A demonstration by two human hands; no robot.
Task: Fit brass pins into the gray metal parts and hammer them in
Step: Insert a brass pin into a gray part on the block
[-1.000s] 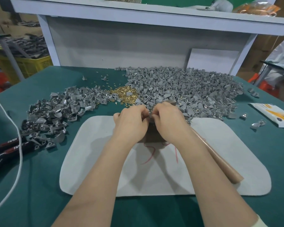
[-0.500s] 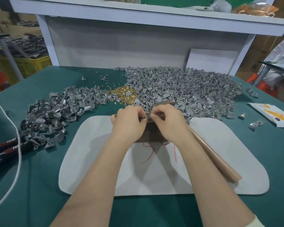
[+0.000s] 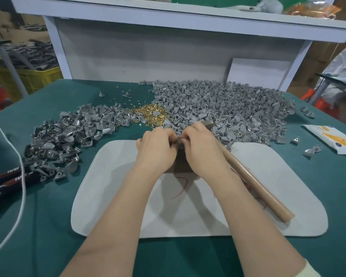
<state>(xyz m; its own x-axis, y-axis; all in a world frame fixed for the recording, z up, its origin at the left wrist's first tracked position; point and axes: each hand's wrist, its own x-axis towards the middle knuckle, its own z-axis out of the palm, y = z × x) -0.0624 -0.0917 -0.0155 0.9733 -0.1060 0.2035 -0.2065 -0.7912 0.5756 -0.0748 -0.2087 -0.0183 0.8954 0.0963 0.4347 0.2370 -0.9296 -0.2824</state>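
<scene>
Nearest, pale rounded felt mat (image 3: 112, 196) carrying wooden-handled hammer (image 3: 258, 186). Above mat, left hand (image 3: 156, 148) & right hand (image 3: 204, 150) curling fingers (image 3: 169, 134), pinching small gray metal part (image 3: 179, 140) btwn them. Beyond, brass pins pile (image 3: 150, 114) sitting btwn gray parts heaps (image 3: 238, 108).

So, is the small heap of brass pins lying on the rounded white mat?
No, the small heap of brass pins lies on the green table cover, beyond the far edge of the rounded white mat.
</scene>
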